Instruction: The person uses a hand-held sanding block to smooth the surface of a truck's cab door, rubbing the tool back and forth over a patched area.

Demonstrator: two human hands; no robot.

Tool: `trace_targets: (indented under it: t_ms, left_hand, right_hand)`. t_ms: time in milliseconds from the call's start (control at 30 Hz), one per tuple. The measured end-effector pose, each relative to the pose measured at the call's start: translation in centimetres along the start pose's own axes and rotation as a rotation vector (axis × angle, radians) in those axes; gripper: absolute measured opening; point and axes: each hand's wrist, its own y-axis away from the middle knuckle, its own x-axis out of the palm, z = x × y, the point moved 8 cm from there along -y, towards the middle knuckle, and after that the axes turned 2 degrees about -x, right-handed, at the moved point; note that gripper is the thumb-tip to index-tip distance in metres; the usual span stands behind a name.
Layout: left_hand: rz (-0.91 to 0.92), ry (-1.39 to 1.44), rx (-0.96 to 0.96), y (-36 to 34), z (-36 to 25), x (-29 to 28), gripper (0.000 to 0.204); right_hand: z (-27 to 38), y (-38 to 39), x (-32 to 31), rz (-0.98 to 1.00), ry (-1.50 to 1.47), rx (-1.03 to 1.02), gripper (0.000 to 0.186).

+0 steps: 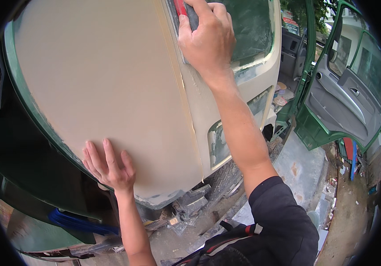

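A large beige, filler-coated vehicle panel [110, 88] fills the middle of the view, its edges showing green and bare patches. My left hand [110, 166] rests on the lower left of this panel, palm down and fingers spread, holding nothing. Higher up, my right hand [210, 37] is closed on a sanding block [180, 8] with a red grip and a long dark base. The block lies along the raised seam [183, 91] at the panel's right side; its upper end runs out of the picture.
Right of the seam is a window [252, 31] with dusty glass. A green vehicle door [341, 93] with grey lining hangs open at the far right. Debris litters the ground below it. Dark green bodywork [35, 164] and a blue strip [81, 223] are at the left.
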Motion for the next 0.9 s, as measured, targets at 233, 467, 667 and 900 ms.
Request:
trace_targets:
  t_ms: [233,467,667,900]
  left_hand:
    - [-0.009,-0.006,-0.011,-0.1,0.2,0.4,0.047]
    - [-0.031,0.003,-0.007,0.0,0.3,0.2,0.046]
    - [-0.028,-0.009,-0.008,-0.2,0.2,0.1,0.046]
    - [-0.012,-0.004,-0.01,0.0,0.2,0.2,0.047]
  right_hand:
    - [-2.3,18.9,-5.5,0.139,0.026,-0.01,0.055]
    - [-0.8,5.6,-1.7,0.019,-0.049,-0.023,0.047]
    - [-2.5,20.8,-5.1,0.128,0.01,0.016,0.055]
    - [-0.9,6.4,-2.1,0.068,-0.048,0.025,0.048]
